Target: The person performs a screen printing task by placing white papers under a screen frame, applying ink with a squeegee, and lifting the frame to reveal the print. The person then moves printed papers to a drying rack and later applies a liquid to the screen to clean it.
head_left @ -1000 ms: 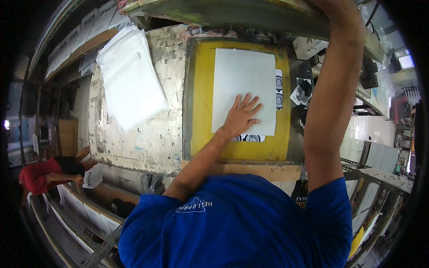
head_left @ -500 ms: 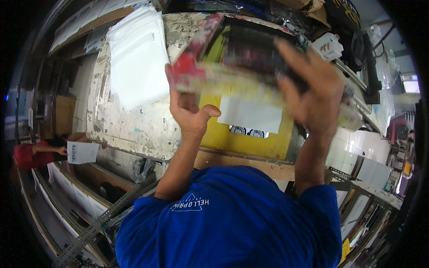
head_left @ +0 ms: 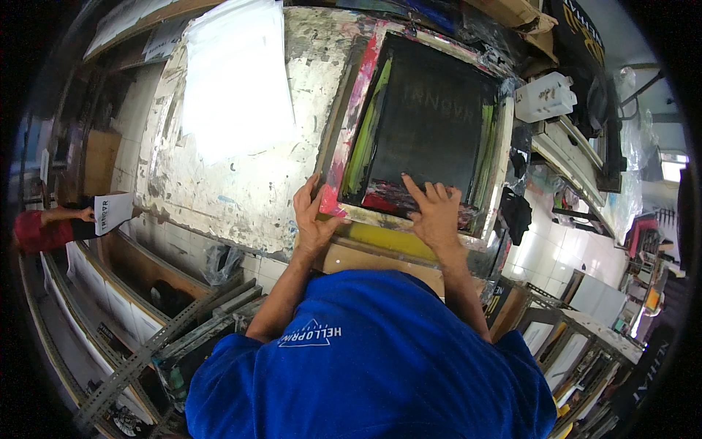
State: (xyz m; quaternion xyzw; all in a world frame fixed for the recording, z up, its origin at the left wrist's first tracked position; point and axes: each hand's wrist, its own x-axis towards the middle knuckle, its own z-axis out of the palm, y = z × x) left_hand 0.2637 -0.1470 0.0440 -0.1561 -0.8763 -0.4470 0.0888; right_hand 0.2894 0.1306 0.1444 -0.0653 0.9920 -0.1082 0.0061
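Observation:
A screen printing frame [head_left: 354, 117] lies flat on the table in front of me, its wooden rim stained pink and white. Dark mesh [head_left: 431, 124] fills it, with faint lettering, green tape-like strips at the sides and red-black ink smears along the near end. My left hand [head_left: 316, 219] grips the frame's near left corner, thumb at the near edge and fingers along the outer side. Over the near rim rests my right hand [head_left: 439, 216], fingers spread, the index stretched onto the mesh. A yellow board [head_left: 387, 238] shows below the frame; the rest of it is covered.
White sheets [head_left: 238, 88] are piled on the paint-spattered table [head_left: 219, 190] at left. A white plastic container [head_left: 545, 97] stands right of the frame. At far left, another person's hand [head_left: 86, 214] holds a printed white sheet [head_left: 112, 212] above racks [head_left: 110, 285].
The frame has come down from a raised, tilted position to lie flat, covering the white sheet on the yellow board. My right hand has moved from its right side to the near rim.

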